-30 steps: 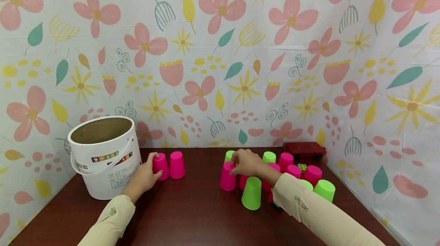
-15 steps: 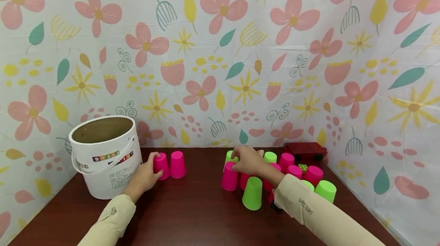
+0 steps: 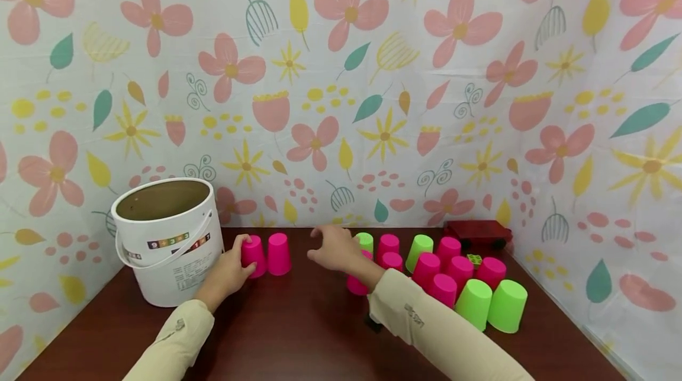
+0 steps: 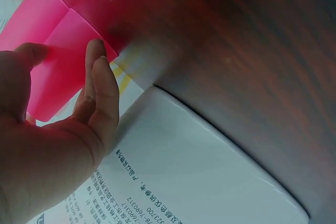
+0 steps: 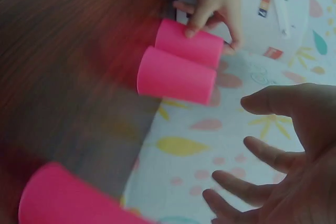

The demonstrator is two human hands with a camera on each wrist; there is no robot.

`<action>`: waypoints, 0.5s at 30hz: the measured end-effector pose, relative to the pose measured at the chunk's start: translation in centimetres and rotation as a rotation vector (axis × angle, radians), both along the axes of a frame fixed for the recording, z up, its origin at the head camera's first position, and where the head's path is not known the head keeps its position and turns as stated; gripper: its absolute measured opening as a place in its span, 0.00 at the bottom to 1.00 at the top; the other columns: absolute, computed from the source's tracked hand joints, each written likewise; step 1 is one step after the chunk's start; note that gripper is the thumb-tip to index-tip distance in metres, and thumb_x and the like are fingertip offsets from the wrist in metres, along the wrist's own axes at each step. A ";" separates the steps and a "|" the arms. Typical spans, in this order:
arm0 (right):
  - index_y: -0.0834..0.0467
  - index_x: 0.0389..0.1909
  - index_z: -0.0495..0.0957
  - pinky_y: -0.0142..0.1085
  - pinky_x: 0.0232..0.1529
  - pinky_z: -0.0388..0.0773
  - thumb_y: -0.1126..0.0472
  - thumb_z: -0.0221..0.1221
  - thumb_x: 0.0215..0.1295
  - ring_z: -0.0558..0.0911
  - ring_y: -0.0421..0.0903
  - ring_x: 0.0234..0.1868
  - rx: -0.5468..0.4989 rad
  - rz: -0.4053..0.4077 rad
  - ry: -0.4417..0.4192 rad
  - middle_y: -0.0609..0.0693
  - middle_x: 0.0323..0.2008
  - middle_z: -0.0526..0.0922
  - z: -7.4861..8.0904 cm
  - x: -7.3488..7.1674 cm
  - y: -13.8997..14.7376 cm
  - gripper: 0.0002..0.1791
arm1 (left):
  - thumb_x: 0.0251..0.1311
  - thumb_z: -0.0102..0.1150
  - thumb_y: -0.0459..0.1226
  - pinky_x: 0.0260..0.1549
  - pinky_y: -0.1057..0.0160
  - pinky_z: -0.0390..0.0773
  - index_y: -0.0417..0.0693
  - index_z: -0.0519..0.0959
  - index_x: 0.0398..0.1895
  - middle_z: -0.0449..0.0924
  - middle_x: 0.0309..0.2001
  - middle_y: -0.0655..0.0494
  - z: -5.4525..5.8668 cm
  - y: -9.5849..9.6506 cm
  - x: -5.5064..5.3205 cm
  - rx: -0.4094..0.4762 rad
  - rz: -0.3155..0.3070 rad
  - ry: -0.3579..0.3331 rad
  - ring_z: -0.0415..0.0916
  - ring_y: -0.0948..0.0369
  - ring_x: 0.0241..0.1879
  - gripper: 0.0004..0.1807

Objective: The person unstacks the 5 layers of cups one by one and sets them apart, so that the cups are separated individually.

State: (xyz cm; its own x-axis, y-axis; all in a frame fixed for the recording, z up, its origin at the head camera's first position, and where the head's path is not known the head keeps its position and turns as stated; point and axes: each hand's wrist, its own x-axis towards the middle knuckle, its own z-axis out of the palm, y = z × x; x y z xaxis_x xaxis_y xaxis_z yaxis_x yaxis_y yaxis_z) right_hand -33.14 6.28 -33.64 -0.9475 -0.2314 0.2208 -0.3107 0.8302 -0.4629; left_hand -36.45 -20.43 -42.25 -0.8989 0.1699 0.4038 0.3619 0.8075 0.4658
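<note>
My left hand point(image 3: 225, 277) holds an upside-down pink plastic cup point(image 3: 257, 258), with the thumb against its near side and fingers around the other. Beside it stands a second pink cup point(image 3: 279, 255), as the right wrist view also shows. Over the middle of the table hovers my right hand point(image 3: 334, 249), fingers loosely spread and nothing in them point(image 5: 273, 156). Partly behind that wrist is another pink cup point(image 3: 357, 285). To its right stand several more upside-down pink and green cups, among them a front green cup point(image 3: 474, 303); my right forearm hides some of their lower parts.
A white bucket point(image 3: 176, 271) with a handle stands at the left, close by my left hand. In the back right corner sits a red toy vehicle point(image 3: 476, 233), near a small green piece point(image 3: 473, 260). A dark object point(image 3: 373, 323) shows under my right sleeve.
My right hand has moved left, away from the group of cups, into the space between them and the two pink cups. My left hand stays at its cup. The view has shifted slightly.
</note>
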 end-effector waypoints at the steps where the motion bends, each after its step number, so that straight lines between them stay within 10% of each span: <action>1: 0.51 0.54 0.79 0.58 0.48 0.69 0.51 0.67 0.59 0.78 0.55 0.51 -0.019 0.015 -0.011 0.48 0.54 0.81 -0.3 -0.3 -0.7 0.21 | 0.57 0.68 0.34 0.38 0.47 0.78 0.46 0.58 0.61 0.82 0.37 0.38 0.0 0.0 0.0 -0.001 -0.002 0.000 0.81 0.47 0.34 0.34; 15: 0.50 0.65 0.75 0.39 0.41 0.77 0.55 0.66 0.62 0.77 0.48 0.53 -0.155 0.052 -0.047 0.53 0.58 0.78 -3.9 -4.2 -6.3 0.28 | 0.57 0.69 0.34 0.40 0.46 0.78 0.45 0.59 0.61 0.82 0.38 0.37 0.4 0.1 -0.1 -0.008 0.018 -0.031 0.81 0.46 0.37 0.34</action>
State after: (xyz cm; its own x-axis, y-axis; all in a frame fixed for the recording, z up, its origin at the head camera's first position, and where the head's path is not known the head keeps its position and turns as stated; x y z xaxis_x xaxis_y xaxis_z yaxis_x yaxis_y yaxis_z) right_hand -37.38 0.01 -37.57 -0.9452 -0.2474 0.2133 -0.3265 0.7311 -0.5991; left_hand -36.52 -20.38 -41.86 -0.9140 0.1573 0.3739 0.3329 0.8176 0.4698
